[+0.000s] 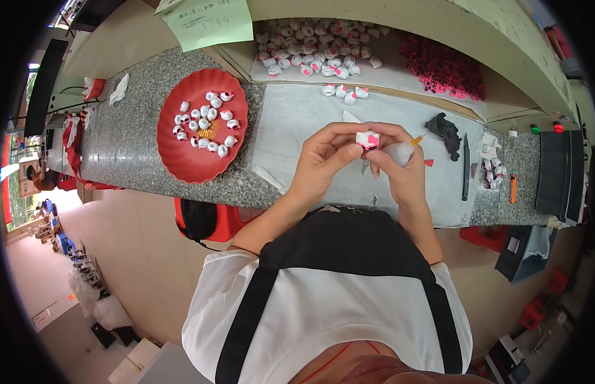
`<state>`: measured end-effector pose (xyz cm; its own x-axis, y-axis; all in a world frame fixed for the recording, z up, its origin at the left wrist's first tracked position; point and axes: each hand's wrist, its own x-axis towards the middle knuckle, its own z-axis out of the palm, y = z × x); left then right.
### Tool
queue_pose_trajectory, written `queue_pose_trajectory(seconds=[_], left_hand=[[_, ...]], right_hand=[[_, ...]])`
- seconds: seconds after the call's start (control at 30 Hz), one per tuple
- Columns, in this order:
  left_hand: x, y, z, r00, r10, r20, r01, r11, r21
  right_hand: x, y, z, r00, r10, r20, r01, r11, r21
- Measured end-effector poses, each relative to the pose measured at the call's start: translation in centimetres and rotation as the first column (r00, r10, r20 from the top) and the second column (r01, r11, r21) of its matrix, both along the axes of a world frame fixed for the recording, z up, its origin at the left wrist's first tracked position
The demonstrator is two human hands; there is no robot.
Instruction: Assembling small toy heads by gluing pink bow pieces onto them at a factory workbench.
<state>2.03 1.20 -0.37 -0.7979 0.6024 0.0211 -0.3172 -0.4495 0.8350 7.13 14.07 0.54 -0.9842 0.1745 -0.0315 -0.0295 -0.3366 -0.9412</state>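
Over the paper-covered worktop, my left hand (pixel 326 157) pinches a small white rounded piece with a pink bow-like shape and dark marks (pixel 368 140) between thumb and fingers. Close beside it, my right hand (pixel 403 180) is closed around a small translucent squeeze bottle (pixel 401 152) with an orange needle tip, which points up and away to the right. The right fingertips also reach the white piece. Behind my hands, several similar white pieces (pixel 350 98) lie on the paper (pixel 291 137).
A red scalloped plate (pixel 172 160) with several white pieces stands to the left. The shelf behind holds many white pieces (pixel 310 48) and a heap of pink parts (pixel 438 67). To the right lie a black crumpled cloth (pixel 444 133), a dark pen-like tool (pixel 466 169) and an orange lighter (pixel 513 189).
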Motion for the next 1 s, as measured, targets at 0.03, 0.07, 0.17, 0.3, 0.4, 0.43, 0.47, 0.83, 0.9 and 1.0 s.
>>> queue_pose_trajectory(seconds=[0.03,0.07,0.17,0.3,0.4,0.43,0.47,0.83,0.9,1.0], left_hand=[[0.1,-0.1,0.1,1.000,0.001,-0.025,-0.001,1.000,0.004],[0.1,-0.2,0.1,0.999,0.001,-0.051,-0.001,1.000,0.007],[-0.1,-0.3,-0.2,0.999,-0.030,-0.018,0.030,0.999,0.024],[0.0,-0.2,-0.8,1.000,-0.023,0.007,0.023,1.000,0.004],[0.1,-0.2,-0.7,0.999,-0.038,0.011,0.038,0.999,0.010],[0.1,-0.2,-0.7,0.999,-0.041,0.011,0.040,0.999,0.015],[0.1,-0.2,-0.7,0.999,-0.042,0.010,0.042,0.999,0.020],[0.0,-0.5,-0.6,0.999,-0.042,-0.021,0.043,0.998,0.049],[-0.2,-0.6,-0.9,0.998,-0.062,0.012,0.060,0.993,0.097],[-0.5,-0.9,-1.7,0.997,-0.080,-0.013,0.081,0.995,0.056]], right_hand=[[-0.1,-0.2,-0.3,1.000,-0.001,-0.006,0.000,0.999,-0.040],[-0.1,0.1,-0.4,1.000,0.029,-0.013,-0.029,0.999,-0.014],[0.0,-0.2,-0.1,1.000,0.017,0.000,-0.017,0.996,-0.086],[0.1,-0.3,-0.1,1.000,0.002,0.021,0.000,0.996,-0.092],[0.3,-0.3,-0.4,1.000,-0.007,-0.012,0.005,0.993,-0.115],[0.3,-0.3,-0.4,1.000,-0.004,-0.012,0.002,0.993,-0.121],[0.2,-0.3,-0.4,1.000,0.000,-0.012,-0.001,0.992,-0.126],[0.4,-0.2,-0.2,1.000,0.029,-0.008,-0.030,0.996,-0.089],[0.4,-0.4,-0.2,1.000,0.015,0.004,-0.015,0.999,-0.033],[0.3,-0.7,-0.2,0.999,0.032,0.007,-0.031,0.997,-0.077]])
